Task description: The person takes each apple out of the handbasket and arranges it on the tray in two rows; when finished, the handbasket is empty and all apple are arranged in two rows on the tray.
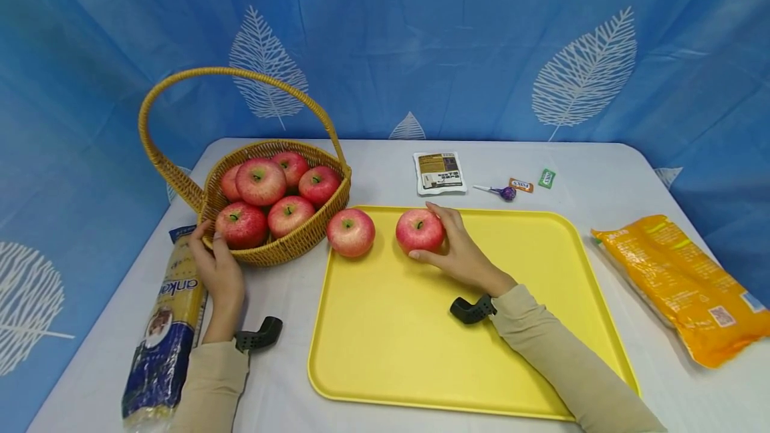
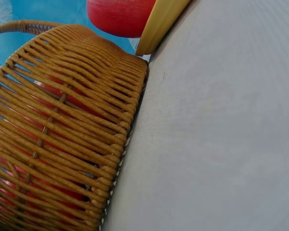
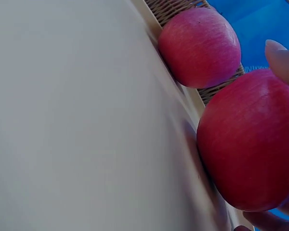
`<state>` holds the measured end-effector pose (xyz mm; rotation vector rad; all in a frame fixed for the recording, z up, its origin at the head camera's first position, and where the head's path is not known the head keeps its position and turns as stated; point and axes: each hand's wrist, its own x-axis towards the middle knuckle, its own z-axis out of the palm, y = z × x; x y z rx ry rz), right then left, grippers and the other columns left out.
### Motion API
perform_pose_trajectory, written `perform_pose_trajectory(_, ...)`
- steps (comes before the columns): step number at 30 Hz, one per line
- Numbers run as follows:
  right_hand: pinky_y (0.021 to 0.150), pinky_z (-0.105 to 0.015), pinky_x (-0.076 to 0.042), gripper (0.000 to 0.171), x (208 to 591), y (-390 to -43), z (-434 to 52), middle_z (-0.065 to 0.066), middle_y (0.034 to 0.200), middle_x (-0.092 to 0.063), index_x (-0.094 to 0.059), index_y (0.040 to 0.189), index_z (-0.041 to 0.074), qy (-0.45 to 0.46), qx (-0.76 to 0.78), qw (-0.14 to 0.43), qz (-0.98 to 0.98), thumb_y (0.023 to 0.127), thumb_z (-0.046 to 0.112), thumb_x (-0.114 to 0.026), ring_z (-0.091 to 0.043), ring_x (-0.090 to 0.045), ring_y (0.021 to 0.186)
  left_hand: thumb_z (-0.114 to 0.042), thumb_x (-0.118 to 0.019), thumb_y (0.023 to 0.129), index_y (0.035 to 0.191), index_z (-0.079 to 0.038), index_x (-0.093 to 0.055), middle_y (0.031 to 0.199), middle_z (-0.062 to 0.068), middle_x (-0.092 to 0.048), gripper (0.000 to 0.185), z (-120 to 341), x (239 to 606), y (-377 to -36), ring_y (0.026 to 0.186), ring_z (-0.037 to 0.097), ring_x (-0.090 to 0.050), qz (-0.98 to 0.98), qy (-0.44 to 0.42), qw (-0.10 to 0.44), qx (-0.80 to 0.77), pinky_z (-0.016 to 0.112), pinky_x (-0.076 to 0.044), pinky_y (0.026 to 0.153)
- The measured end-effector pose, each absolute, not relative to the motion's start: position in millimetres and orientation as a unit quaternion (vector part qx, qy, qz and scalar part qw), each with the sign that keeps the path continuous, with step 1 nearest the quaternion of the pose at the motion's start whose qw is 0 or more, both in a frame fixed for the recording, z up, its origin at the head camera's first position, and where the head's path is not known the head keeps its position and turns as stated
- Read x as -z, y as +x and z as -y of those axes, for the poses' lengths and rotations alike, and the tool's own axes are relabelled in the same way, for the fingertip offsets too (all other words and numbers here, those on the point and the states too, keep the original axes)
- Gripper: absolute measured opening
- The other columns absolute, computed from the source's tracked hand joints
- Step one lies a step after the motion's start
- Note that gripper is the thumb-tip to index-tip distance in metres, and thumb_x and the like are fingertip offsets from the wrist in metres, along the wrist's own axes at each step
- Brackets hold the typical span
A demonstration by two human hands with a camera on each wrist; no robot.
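My right hand [image 1: 460,252] grips a red apple [image 1: 419,231] from its right side, thumb in front and fingers behind, at the back of the yellow tray [image 1: 415,353]. Another apple [image 1: 351,232] sits to its left, in the tray's back left corner. With my left hand [image 1: 221,276] I hold the near left rim of a wicker basket [image 1: 295,242] with a tall handle. Several apples [image 1: 261,181] are heaped in it. The left wrist view shows the woven basket side [image 2: 82,110] close up, and the right wrist view the gripped apple [image 3: 253,144].
Left of the tray, a long blue and gold packet [image 1: 165,333] lies beside my left forearm. An orange bag [image 1: 686,286] is on the right. Behind the tray are a white packet [image 1: 440,173], a purple lollipop [image 1: 506,193] and two small wrapped sweets [image 1: 521,185]. A blue curtain [image 1: 421,45] hangs behind.
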<state>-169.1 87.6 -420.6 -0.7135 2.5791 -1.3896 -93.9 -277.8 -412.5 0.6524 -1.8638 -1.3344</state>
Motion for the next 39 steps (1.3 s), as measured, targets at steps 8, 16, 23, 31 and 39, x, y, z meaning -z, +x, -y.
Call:
perform_pose_trajectory(8, 0.102, -0.047, -0.035, 0.084, 414, -169, -90, -0.007, 0.138, -0.025, -0.023, 0.142, 0.023, -0.253, 0.47, 0.032, -0.845, 0.075, 0.04, -0.07, -0.025, -0.036, 0.123, -0.023, -0.035, 0.095, 0.127, -0.013, -0.042, 0.135, 0.0, -0.042, 0.034, 276, 411, -93, 0.127, 0.007, -0.034, 0.726, 0.256, 0.368, 0.521, 0.022, -0.023, 0.108)
perform_pose_trajectory(16, 0.103, -0.054, -0.029, 0.078, 400, -165, -90, -0.009, 0.145, -0.02, -0.026, 0.141, 0.021, -0.264, 0.476, 0.001, -0.839, 0.077, 0.03, -0.07, -0.031, -0.03, 0.128, -0.019, -0.036, 0.094, 0.127, -0.008, -0.043, 0.133, 0.004, -0.044, 0.035, 277, 411, -91, 0.127, 0.011, -0.035, 0.724, 0.247, 0.376, 0.523, 0.023, -0.024, 0.107)
perform_pose_trajectory(23, 0.105, -0.049, -0.027, 0.069, 388, -158, -84, -0.009, 0.142, -0.028, -0.033, 0.138, 0.011, -0.284, 0.516, -0.029, -0.808, 0.079, 0.017, -0.068, -0.026, -0.032, 0.127, -0.018, -0.037, 0.094, 0.127, -0.007, -0.043, 0.133, 0.003, -0.044, 0.036, 276, 411, -92, 0.125, 0.011, -0.036, 0.726, 0.248, 0.379, 0.519, 0.022, -0.025, 0.106)
perform_pose_trajectory(31, 0.1, -0.046, -0.038, 0.059, 381, -152, -70, -0.005, 0.137, -0.035, -0.043, 0.131, 0.018, -0.281, 0.529, -0.029, -0.8, 0.079, 0.022, -0.069, -0.023, -0.037, 0.125, -0.021, -0.036, 0.095, 0.128, -0.01, -0.042, 0.135, 0.0, -0.043, 0.036, 277, 410, -92, 0.126, 0.008, -0.035, 0.73, 0.249, 0.371, 0.518, 0.023, -0.024, 0.107)
perform_pose_trajectory(39, 0.084, -0.04, -0.05, 0.056, 375, -150, -45, -0.008, 0.136, -0.037, -0.045, 0.129, 0.016, -0.313, 0.528, -0.032, -0.789, 0.079, 0.02, -0.069, -0.026, -0.046, 0.114, -0.021, -0.035, 0.095, 0.128, -0.01, -0.042, 0.135, 0.001, -0.042, 0.036, 276, 410, -92, 0.126, 0.008, -0.035, 0.729, 0.256, 0.367, 0.518, 0.023, -0.023, 0.107)
